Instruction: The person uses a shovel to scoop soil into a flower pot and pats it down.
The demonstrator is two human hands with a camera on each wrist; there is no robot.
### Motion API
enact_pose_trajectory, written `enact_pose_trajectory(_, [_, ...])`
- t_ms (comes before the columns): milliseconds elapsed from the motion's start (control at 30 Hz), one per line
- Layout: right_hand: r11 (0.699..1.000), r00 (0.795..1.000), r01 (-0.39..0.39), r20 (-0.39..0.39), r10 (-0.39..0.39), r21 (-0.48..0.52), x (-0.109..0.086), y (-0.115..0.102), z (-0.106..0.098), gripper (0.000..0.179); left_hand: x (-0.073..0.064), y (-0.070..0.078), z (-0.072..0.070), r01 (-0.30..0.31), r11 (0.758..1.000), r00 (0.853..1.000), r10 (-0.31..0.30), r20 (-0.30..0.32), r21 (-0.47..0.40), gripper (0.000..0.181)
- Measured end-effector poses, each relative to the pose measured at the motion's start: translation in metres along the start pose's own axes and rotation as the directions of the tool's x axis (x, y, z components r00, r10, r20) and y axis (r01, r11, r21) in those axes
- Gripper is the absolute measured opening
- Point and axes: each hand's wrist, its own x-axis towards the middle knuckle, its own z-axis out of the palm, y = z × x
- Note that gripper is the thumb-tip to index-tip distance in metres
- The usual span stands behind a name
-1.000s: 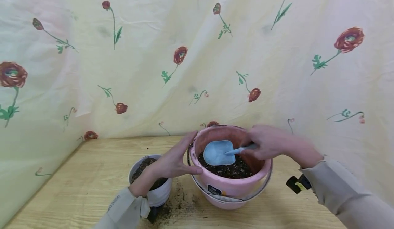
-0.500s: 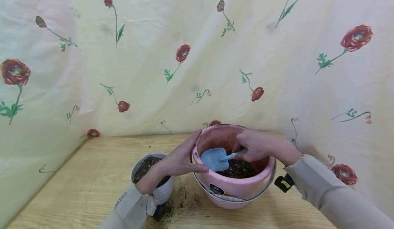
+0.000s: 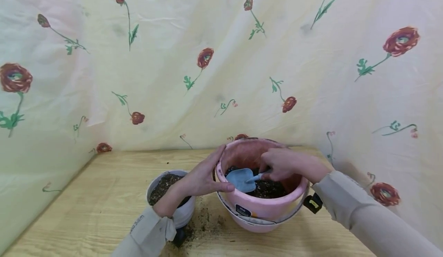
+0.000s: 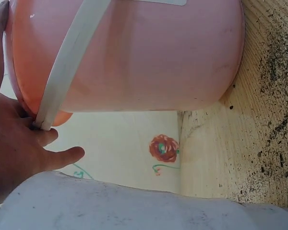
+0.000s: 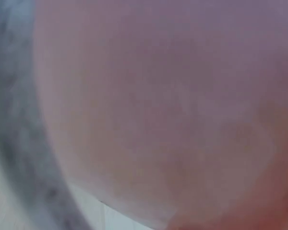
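Note:
A pink bucket (image 3: 268, 207) with dark potting soil (image 3: 271, 190) inside stands on the wooden table. My left hand (image 3: 200, 177) holds its left rim, thumb at the front and fingers spread toward the back. In the left wrist view, its fingers (image 4: 24, 139) lie beside the end of the bucket's flat handle (image 4: 69, 60). My right hand (image 3: 278, 164) reaches inside and grips the short handle of a light blue trowel (image 3: 240, 179). The trowel's blade lies close over the soil, toward the left wall. The bucket's outer wall (image 5: 158, 96) fills the right wrist view.
A white pot (image 3: 183, 215) filled with soil stands left of the bucket, partly behind my left forearm. Spilled soil (image 3: 207, 224) is scattered on the table (image 3: 114, 203) between them. A flower-printed cloth (image 3: 166, 80) hangs behind and along the sides.
My right hand has moved the trowel down and slightly left, lower into the bucket. The left hand keeps its place on the rim. The whole head view has shifted slightly.

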Motion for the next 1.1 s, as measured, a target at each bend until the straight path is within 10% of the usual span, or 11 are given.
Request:
enact_pose_trajectory(467, [0.998, 0.99, 0.04, -0.136, -0.032, 0.052, -0.017, -0.001, 0.001, 0.011, -0.008, -0.004, -0.001, 0.014, 1.0, 1.0, -0.014, -0.01, -0.023, 0.104])
enact_pose_trajectory(800, [0.986, 0.807, 0.008, -0.581, -0.104, -0.166, -0.073, 0.009, -0.021, 0.041, -0.038, 0.001, -0.048, -0.054, 0.987, 0.98, 0.081, -0.181, 0.149, 0.073])
enact_pose_trajectory(1100, [0.974, 0.745, -0.169, -0.667, 0.026, -0.151, -0.114, 0.015, -0.016, 0.053, -0.078, 0.007, -0.101, -0.026, 0.942, 0.947, 0.13, -0.293, 0.335, 0.058])
